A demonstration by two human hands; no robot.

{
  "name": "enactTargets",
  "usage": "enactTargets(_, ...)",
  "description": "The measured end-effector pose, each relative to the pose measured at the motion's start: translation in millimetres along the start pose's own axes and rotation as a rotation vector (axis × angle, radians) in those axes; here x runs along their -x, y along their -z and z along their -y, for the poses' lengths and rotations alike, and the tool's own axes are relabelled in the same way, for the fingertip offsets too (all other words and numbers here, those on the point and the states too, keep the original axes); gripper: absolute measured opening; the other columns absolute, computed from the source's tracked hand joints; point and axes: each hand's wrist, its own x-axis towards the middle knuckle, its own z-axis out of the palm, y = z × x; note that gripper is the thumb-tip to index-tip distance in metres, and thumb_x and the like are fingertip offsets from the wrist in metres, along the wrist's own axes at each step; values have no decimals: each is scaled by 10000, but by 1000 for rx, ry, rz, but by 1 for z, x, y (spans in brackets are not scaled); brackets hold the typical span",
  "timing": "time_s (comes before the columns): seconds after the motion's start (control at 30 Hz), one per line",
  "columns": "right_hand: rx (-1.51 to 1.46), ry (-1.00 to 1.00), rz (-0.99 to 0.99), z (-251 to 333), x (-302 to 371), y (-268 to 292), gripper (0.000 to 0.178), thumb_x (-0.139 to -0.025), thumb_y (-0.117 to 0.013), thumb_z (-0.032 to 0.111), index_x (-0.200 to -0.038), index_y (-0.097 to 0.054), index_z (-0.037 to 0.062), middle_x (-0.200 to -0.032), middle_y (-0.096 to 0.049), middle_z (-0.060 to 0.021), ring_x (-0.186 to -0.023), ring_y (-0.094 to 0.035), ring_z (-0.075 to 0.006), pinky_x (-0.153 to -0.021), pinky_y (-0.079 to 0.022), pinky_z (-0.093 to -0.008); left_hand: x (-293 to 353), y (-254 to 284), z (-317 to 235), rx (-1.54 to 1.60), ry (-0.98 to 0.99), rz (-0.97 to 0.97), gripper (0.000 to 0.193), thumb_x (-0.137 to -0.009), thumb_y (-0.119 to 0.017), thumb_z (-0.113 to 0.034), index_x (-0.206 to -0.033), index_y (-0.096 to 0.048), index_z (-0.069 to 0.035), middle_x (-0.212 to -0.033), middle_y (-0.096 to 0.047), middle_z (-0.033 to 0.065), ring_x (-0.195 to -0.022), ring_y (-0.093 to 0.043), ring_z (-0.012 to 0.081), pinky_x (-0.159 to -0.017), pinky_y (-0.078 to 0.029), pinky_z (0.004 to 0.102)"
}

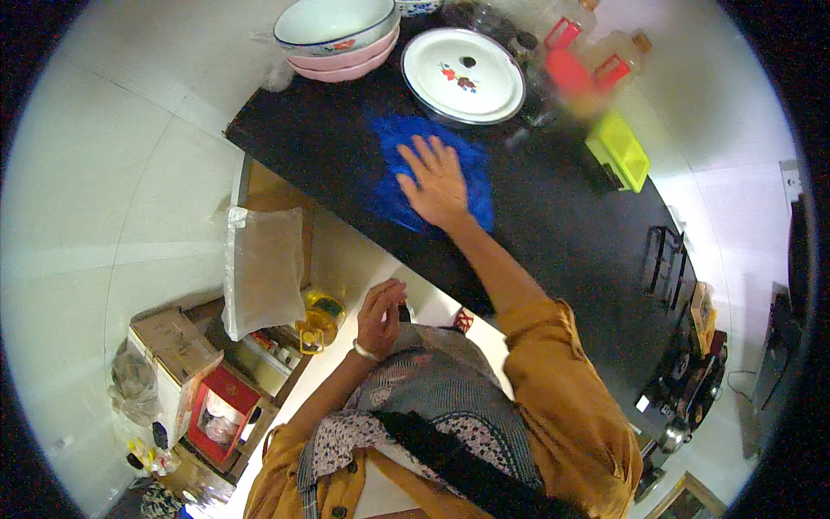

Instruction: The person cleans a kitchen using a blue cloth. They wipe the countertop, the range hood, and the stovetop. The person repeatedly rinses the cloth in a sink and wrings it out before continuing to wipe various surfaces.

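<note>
A crumpled blue cloth (399, 192) lies spread on the black countertop (562, 233); it may be thin plastic, I cannot tell. Pressed flat on it is my right hand (435, 186), palm down with the fingers spread, and the arm reaches forward over the counter. My left hand (379, 318) hangs in front of my body, off the counter's edge, with loosely bent fingers and nothing visible in it. A pale bracelet (366, 351) circles that wrist. Just beyond the blue cloth stands a white lidded enamel pot (463, 76) with a floral print and a black knob.
Stacked enamel and pink bowls (339, 39) stand at the far left corner. A lime-green box (621, 151), plastic bottles (618, 60) and a black rack (666, 259) line the counter's far right side. Below left are a yellow oil jug (320, 320) and a cardboard box (175, 342).
</note>
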Motion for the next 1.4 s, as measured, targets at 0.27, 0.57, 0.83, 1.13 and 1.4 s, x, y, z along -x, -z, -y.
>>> enactTargets(0.27,402,-565,30,-90,135,77,576,-861,-464,467,-1372,-365,222,-1425,-313,-146,-1294,-241,-447,-1020,-157,-622,-19,16,10,-303,-185,25,282,-786,-479,91,-1020,-603,-5,-1076,-596,163,-1006,-585,305,-802,-491,354)
enactTargets(0.57,-9,-76,117,61,87,29,554,-804,-559,400,-1312,-440,212,-1383,-360,-118,-1280,-234,-456,-993,-189,-651,-43,5,-15,-398,-226,-120,320,-799,-487,21,-1104,-580,-2,-1163,-547,162,-1100,-489,312,-931,-387,402)
enactTargets(0.83,-155,-107,162,-4,184,99,510,-819,-591,301,-1302,-447,230,-1386,-375,-65,-1296,-293,-339,-1046,-247,-508,-46,-71,-47,-340,-336,26,342,-816,-469,-11,-1147,-556,-7,-1199,-520,169,-1170,-445,326,-985,-351,411)
enactTargets(1.13,301,-575,-75,-237,307,209,428,-895,-443,302,-1313,-444,212,-1391,-383,-101,-1265,-334,-367,-1017,-275,-506,-6,-171,-86,-310,-387,200,346,-806,-489,-51,-1143,-566,-42,-1184,-541,124,-1183,-438,317,-1013,-324,412)
enactTargets(1.4,420,-606,80,-233,206,180,476,-897,-406,369,-1326,-409,164,-1366,-360,-126,-1244,-289,-424,-990,-253,-576,-1,-221,-116,-310,-402,159,361,-782,-515,-8,-1137,-564,-52,-1172,-552,123,-1172,-449,317,-1002,-338,401)
